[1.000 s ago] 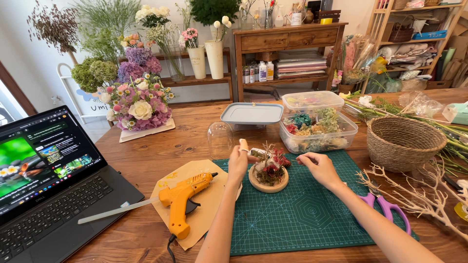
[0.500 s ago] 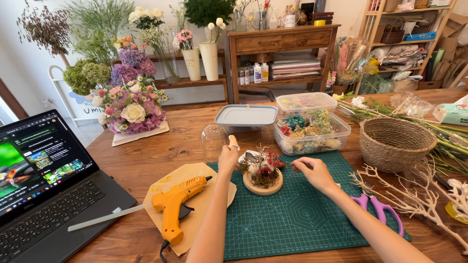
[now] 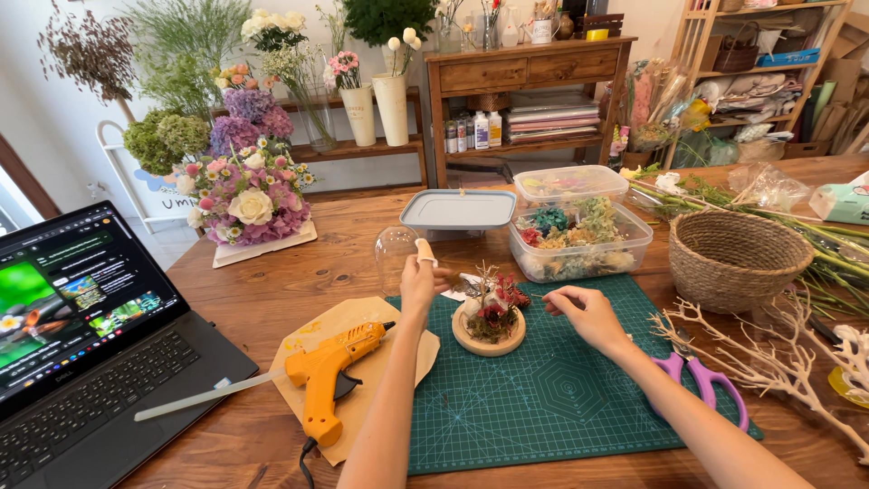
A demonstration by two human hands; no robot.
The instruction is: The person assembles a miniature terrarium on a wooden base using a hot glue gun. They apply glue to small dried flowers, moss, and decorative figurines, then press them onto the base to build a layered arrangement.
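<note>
Hands flank small dried-flower arrangement (image 3: 490, 308) on round wooden base, centre of green cutting mat (image 3: 552, 398).
Left hand (image 3: 423, 282) pinches a pale stub; right hand (image 3: 584, 312) pinches a thin stem. Clear tub (image 3: 579, 237) of dried flowers beyond; orange glue gun (image 3: 330, 376) near left.

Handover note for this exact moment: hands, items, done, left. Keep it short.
Left hand: raised beside the arrangement, bandaged finger up, holding nothing I can make out.
Right hand: pinching a thin stem, tip toward the arrangement.
Dried-flower arrangement sits on its round wooden base, on the green cutting mat.
Glass dome lies behind the left hand, off the base.
Orange glue gun rests on brown paper at left.
Done: flowers on the base.
Left: stem not placed, dome not on.
</note>
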